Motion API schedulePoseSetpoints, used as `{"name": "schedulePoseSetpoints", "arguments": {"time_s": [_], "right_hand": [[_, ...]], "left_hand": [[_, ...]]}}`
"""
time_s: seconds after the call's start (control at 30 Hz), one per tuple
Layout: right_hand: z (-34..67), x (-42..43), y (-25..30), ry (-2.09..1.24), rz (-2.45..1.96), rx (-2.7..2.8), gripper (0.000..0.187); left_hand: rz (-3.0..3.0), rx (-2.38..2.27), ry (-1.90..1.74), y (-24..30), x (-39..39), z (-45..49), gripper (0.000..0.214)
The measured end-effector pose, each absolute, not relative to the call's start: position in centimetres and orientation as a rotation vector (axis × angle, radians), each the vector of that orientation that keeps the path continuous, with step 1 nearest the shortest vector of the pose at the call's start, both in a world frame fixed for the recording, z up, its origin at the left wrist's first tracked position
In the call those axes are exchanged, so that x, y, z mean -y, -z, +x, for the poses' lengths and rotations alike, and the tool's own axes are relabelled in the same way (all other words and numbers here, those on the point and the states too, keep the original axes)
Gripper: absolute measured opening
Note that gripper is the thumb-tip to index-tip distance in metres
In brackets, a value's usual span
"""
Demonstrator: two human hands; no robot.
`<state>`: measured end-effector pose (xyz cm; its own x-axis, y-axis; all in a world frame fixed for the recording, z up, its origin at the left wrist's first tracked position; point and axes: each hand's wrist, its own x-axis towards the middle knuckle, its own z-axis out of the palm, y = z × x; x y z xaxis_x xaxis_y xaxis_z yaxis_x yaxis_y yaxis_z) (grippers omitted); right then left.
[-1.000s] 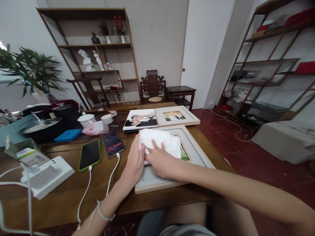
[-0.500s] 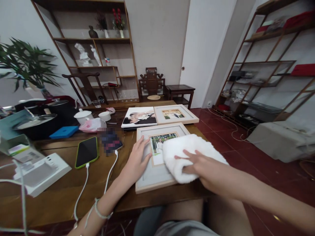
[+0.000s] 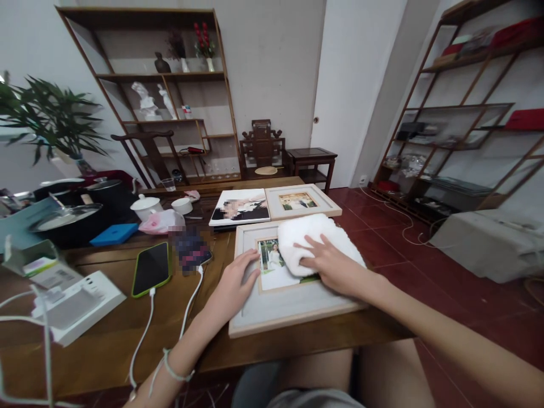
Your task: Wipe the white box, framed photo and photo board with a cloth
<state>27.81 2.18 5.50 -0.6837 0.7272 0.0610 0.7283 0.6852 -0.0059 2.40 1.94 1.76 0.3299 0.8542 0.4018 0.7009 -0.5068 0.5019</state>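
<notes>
A light wooden picture frame [image 3: 276,324] lies flat at the table's front edge, with a photo [image 3: 272,277] inside a pale mat. My left hand [image 3: 232,290] rests on the frame's left side, fingers stretched out. On the upper right of the frame my right hand [image 3: 334,266] presses down a folded white fluffy cloth [image 3: 340,235], fingers spread over it and the thumb at its lower edge. The cloth hides part of the photo and the frame's upper right corner. Behind lie a second frame [image 3: 276,213] and a photo book [image 3: 250,198].
Left of the frame are a green-cased phone [image 3: 152,269] and a second, blurred phone [image 3: 206,260], both with white cables. Farther left sit an open white box [image 3: 100,311], a blue box [image 3: 114,234] and a glass-lidded pot [image 3: 72,218]. A wooden chair [image 3: 262,144] stands behind.
My right hand has slid the white cloth up and away from me across the frame, uncovering its lower right part. My left hand stays at the frame's left side.
</notes>
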Motion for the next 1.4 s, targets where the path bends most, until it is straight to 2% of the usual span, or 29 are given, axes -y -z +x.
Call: {"name": "schedulePoseSetpoints", "arguments": {"time_s": [0.2, 0.33, 0.53, 0.8, 0.97, 1.0, 1.13, 1.27, 1.4], "right_hand": [[27.8, 4.1, -6.6, -0.341, -1.034, 2.982, 0.056], [28.9, 4.8, -7.5, -0.53, -0.965, 3.027, 0.05], [30.5, 0.3, -6.4, -0.288, -0.871, 2.992, 0.052], [30.0, -2.1, -3.2, 0.021, -0.672, 2.863, 0.023], [30.0, -2.5, -0.8, 0.2, -0.595, 2.634, 0.018], [30.1, -2.7, -0.3, 0.232, -0.596, 2.603, 0.019], [30.4, -3.4, 1.7, 0.303, -0.589, 2.584, 0.045], [30.6, -3.6, 3.1, 0.262, -0.643, 2.529, 0.037], [30.8, -3.8, 3.0, 0.251, -0.609, 2.603, 0.037]], "left_hand": [[2.311, -1.482, -0.913, -1.8, -1.9, 2.7, 0.029], [2.295, -1.488, -0.896, -2.0, -1.8, 2.7, 0.029], [2.228, -1.526, -0.881, -2.7, -1.6, 2.9, 0.035], [2.173, -1.613, -0.802, -3.2, -1.2, 3.1, 0.037], [2.133, -1.627, -0.745, -3.3, -0.9, 3.1, 0.037], [2.124, -1.629, -0.736, -3.3, -0.9, 3.1, 0.037], [2.09, -1.648, -0.717, -3.6, -0.6, 3.4, 0.036], [2.067, -1.665, -0.737, -3.8, -0.3, 3.7, 0.036], [2.072, -1.644, -0.756, -3.6, -0.4, 3.7, 0.034]]}}
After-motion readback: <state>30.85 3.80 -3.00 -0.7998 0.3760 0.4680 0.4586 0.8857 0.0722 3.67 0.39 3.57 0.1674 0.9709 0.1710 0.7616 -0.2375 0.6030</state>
